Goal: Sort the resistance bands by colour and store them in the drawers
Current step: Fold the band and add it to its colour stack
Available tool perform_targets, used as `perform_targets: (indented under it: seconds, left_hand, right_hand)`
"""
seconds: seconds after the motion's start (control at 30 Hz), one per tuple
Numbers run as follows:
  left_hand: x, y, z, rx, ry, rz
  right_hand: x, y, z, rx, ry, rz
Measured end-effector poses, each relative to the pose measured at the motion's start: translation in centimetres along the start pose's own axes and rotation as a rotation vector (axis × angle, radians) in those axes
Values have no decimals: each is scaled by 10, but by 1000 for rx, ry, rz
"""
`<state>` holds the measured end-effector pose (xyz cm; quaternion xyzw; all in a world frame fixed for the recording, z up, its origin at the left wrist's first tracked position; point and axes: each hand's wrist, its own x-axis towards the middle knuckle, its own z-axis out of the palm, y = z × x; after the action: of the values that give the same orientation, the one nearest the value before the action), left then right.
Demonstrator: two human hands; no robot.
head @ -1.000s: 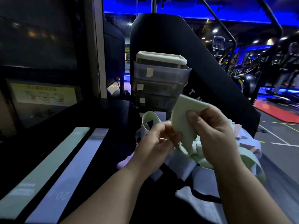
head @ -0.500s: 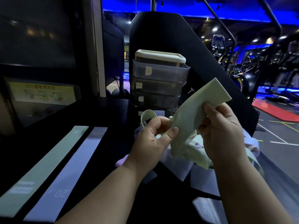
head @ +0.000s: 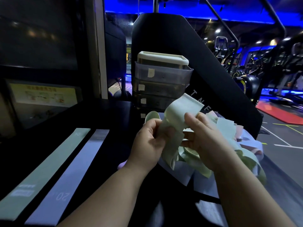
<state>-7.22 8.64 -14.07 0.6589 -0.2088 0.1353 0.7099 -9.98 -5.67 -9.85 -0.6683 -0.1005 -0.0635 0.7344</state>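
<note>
Landmark: drawer unit (head: 162, 82), translucent drawers stacked under a cream lid, a paper label on each visible front, upright at the far edge of the dark tabletop (head: 105, 115). Directly in front of the drawer unit, raised above the tabletop: pale green resistance band (head: 180, 112), held between both hands. Left hand (head: 147, 145): fingers and thumb curled round the lower part of the band. Right hand (head: 208, 141): thumb over the upper fold, fingers behind it, pinching. Upper end of the band overlapping the lower drawer fronts in the view; contact not determinable. In front of the drawer unit and to its right, beneath the hands: loose pile of bands (head: 229, 128), green, lavender and pink, tangled together. In front of the drawer unit and to its left, well apart from the pile: two bands laid flat side by side, not touching. Outermost, green flat band (head: 44, 169), marked 30; nearer the pile, lavender flat band (head: 73, 174), marked 20.
</note>
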Motion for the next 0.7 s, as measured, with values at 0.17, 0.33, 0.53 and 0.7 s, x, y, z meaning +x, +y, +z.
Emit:
perform_targets:
  seconds: [0.17,0.33,0.53,0.7]
  left_hand:
    - [-1,-2,0,29,-13,-27]
    - [-5,1,3,1,-120,-19]
    - [-7,3,6,31,-202,-75]
    - [-8,5,4,114,-278,-47]
  right_hand:
    - [1,3,-1,2,70,-61]
    - [4,5,-3,60,137,-96]
    - [4,-3,-9,284,194,-169]
    - [7,-7,-19,444,252,-184]
